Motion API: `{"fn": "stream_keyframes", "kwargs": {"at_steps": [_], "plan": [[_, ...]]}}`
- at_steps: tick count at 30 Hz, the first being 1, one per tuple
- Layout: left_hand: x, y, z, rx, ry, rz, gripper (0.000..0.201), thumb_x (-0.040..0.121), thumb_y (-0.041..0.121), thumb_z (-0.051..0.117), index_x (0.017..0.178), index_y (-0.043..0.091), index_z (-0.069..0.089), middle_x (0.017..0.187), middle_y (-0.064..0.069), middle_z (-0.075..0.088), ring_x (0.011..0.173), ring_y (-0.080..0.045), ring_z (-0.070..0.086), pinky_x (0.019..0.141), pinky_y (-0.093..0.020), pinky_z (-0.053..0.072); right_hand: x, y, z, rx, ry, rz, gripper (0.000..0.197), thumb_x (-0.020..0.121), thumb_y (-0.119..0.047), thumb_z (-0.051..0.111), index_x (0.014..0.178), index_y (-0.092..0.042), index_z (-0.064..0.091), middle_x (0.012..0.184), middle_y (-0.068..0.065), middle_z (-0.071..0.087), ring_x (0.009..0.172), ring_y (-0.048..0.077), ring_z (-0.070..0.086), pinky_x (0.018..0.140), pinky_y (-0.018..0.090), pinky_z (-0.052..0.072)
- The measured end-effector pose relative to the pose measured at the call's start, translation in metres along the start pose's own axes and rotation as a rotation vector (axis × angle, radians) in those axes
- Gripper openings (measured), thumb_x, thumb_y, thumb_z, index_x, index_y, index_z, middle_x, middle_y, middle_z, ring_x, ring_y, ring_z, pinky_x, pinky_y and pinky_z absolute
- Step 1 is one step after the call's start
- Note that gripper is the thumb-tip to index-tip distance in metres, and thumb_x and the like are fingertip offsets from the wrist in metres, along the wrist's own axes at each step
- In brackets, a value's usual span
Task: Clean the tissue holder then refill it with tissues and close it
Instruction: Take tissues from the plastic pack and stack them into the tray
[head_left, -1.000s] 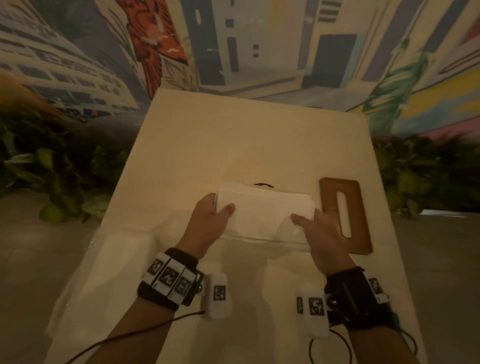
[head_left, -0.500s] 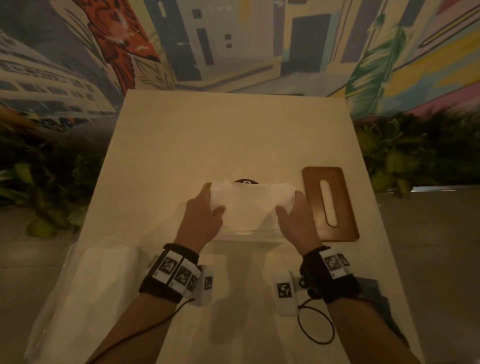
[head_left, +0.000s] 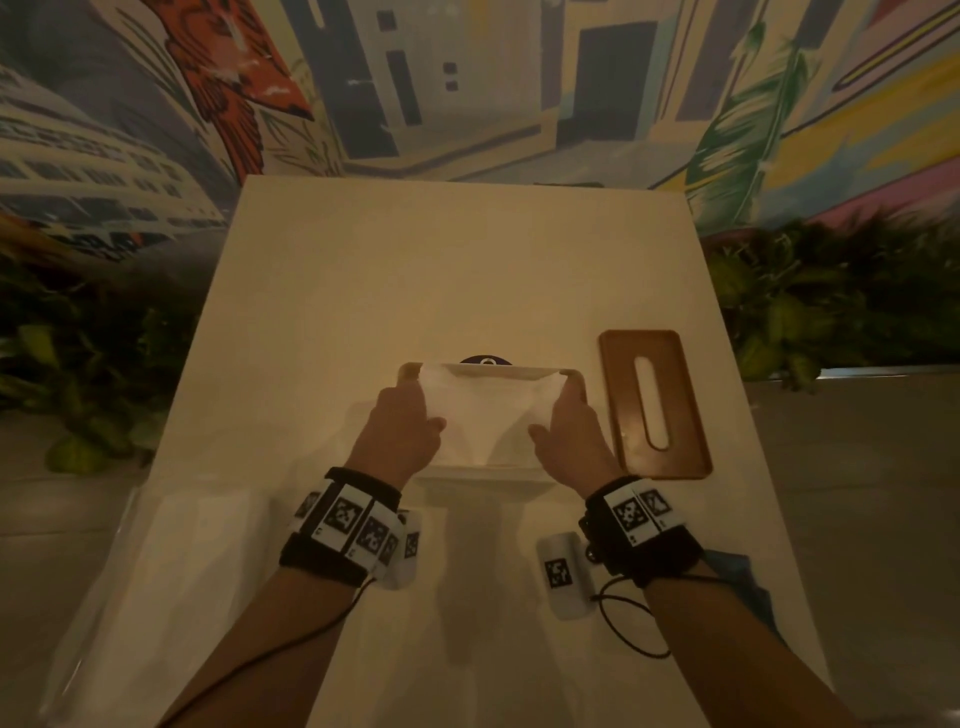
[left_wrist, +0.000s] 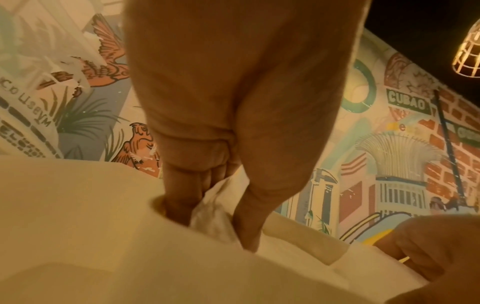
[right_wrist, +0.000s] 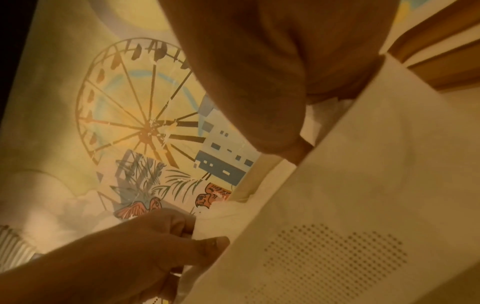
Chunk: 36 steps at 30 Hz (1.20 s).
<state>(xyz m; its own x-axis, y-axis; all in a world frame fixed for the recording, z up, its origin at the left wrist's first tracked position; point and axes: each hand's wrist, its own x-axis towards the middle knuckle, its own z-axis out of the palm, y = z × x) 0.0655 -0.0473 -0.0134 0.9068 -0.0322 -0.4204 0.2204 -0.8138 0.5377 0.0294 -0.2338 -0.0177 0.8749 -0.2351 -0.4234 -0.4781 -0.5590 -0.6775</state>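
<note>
The white tissue holder (head_left: 575, 375) stands open at the table's middle. A white stack of tissues (head_left: 488, 415) sags into it, its ends bent upward. My left hand (head_left: 410, 415) grips the stack's left end, thumb on top and fingers down inside the holder's left wall. In the left wrist view, the left hand (left_wrist: 215, 226) pinches crumpled tissue (left_wrist: 213, 205). My right hand (head_left: 563, 415) grips the right end the same way. The right wrist view shows a dot-embossed tissue (right_wrist: 337, 226) beneath the right hand (right_wrist: 259, 82). The holder's brown slotted lid (head_left: 618, 405) lies flat just right of it.
A clear plastic pack of tissues (head_left: 171, 561) lies at the table's near left edge. A blue cloth (head_left: 743, 577) sits near the right edge under my right forearm. A small dark round thing (head_left: 485, 360) peeks out behind the holder. Plants flank the table (head_left: 467, 270), with a mural wall behind.
Both hands have drawn closer together and pushed the tissue stack down into the holder; its ends now fold up and the holder's far rim shows.
</note>
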Motion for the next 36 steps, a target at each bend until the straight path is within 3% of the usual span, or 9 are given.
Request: {"fn": "stream_keyframes", "kwargs": {"at_steps": [5, 9, 11, 13, 18, 22, 27, 33, 36], "plan": [[-0.013, 0.006, -0.006, 0.114, 0.1, -0.007, 0.064, 0.087, 0.028, 0.065, 0.14, 0.014, 0.032, 0.124, -0.013, 0.054, 0.112, -0.03, 0.056, 0.092, -0.036, 0.046, -0.011, -0.005, -0.011, -0.13, -0.057, -0.049, 0.081, 0.088, -0.012, 0.068, 0.146, -0.004, 0.012, 0.139, 0.015, 0.043, 0.125, 0.026, 0.048, 0.091, 0.023, 0.038], [-0.026, 0.01, -0.01, 0.195, 0.261, 0.16, 0.046, 0.087, 0.025, 0.065, 0.127, 0.012, 0.045, 0.119, -0.009, 0.057, 0.109, -0.026, 0.054, 0.09, -0.037, 0.046, -0.026, -0.003, -0.024, -0.425, 0.09, -0.247, 0.057, 0.092, -0.018, 0.062, 0.141, -0.007, 0.034, 0.13, 0.011, 0.048, 0.115, 0.026, 0.053, 0.093, 0.033, 0.046], [-0.024, 0.01, -0.005, 0.201, 0.213, 0.249, 0.044, 0.086, 0.021, 0.067, 0.126, 0.018, 0.049, 0.125, -0.005, 0.056, 0.115, -0.023, 0.05, 0.094, -0.035, 0.044, -0.022, -0.001, -0.023, -0.429, 0.092, -0.365, 0.045, 0.091, -0.011, 0.061, 0.133, -0.013, 0.046, 0.129, 0.007, 0.051, 0.115, 0.024, 0.053, 0.095, 0.033, 0.047], [-0.016, 0.007, 0.003, 0.213, 0.122, 0.282, 0.046, 0.083, 0.014, 0.07, 0.125, 0.023, 0.054, 0.127, -0.001, 0.054, 0.116, -0.02, 0.049, 0.095, -0.034, 0.045, -0.01, 0.003, -0.017, -0.413, -0.011, -0.416, 0.047, 0.086, -0.004, 0.064, 0.13, -0.017, 0.053, 0.13, 0.004, 0.052, 0.118, 0.022, 0.051, 0.098, 0.031, 0.045], [0.009, -0.003, 0.02, 0.268, -0.021, 0.282, 0.057, 0.08, -0.002, 0.064, 0.129, 0.025, 0.055, 0.133, -0.006, 0.049, 0.121, -0.027, 0.051, 0.1, -0.043, 0.048, 0.023, 0.014, 0.004, -0.585, -0.191, -0.396, 0.065, 0.081, 0.0, 0.066, 0.138, -0.027, 0.048, 0.133, 0.004, 0.052, 0.125, 0.027, 0.046, 0.105, 0.037, 0.037], [0.023, -0.007, 0.027, 0.329, -0.063, 0.309, 0.053, 0.079, 0.0, 0.067, 0.126, 0.022, 0.057, 0.124, -0.005, 0.06, 0.116, -0.024, 0.055, 0.102, -0.037, 0.045, 0.034, 0.016, 0.013, -0.617, -0.198, -0.387, 0.056, 0.086, -0.001, 0.061, 0.135, -0.026, 0.052, 0.135, 0.006, 0.053, 0.126, 0.028, 0.048, 0.105, 0.037, 0.04], [0.03, -0.006, 0.029, 0.324, -0.07, 0.3, 0.049, 0.078, 0.002, 0.067, 0.123, 0.021, 0.06, 0.125, -0.002, 0.061, 0.117, -0.019, 0.055, 0.104, -0.035, 0.044, 0.04, 0.019, 0.014, -0.569, -0.221, -0.408, 0.057, 0.079, -0.001, 0.069, 0.13, -0.024, 0.056, 0.128, 0.005, 0.059, 0.119, 0.025, 0.054, 0.103, 0.037, 0.046], [0.015, -0.004, 0.018, 0.297, -0.183, 0.28, 0.055, 0.086, 0.007, 0.06, 0.137, 0.022, 0.045, 0.141, -0.007, 0.043, 0.127, -0.023, 0.046, 0.106, -0.033, 0.038, 0.033, 0.014, -0.002, -0.58, -0.307, -0.367, 0.058, 0.084, -0.004, 0.066, 0.137, -0.02, 0.049, 0.135, 0.006, 0.052, 0.125, 0.025, 0.048, 0.106, 0.037, 0.042], [-0.009, -0.007, 0.004, 0.198, -0.127, 0.301, 0.052, 0.089, 0.016, 0.061, 0.138, 0.025, 0.043, 0.149, -0.004, 0.034, 0.133, -0.023, 0.041, 0.111, -0.036, 0.035, 0.018, 0.01, -0.008, -0.516, -0.195, -0.419, 0.051, 0.084, -0.015, 0.07, 0.132, -0.021, 0.053, 0.137, 0.0, 0.052, 0.127, 0.018, 0.047, 0.107, 0.032, 0.04]]}}
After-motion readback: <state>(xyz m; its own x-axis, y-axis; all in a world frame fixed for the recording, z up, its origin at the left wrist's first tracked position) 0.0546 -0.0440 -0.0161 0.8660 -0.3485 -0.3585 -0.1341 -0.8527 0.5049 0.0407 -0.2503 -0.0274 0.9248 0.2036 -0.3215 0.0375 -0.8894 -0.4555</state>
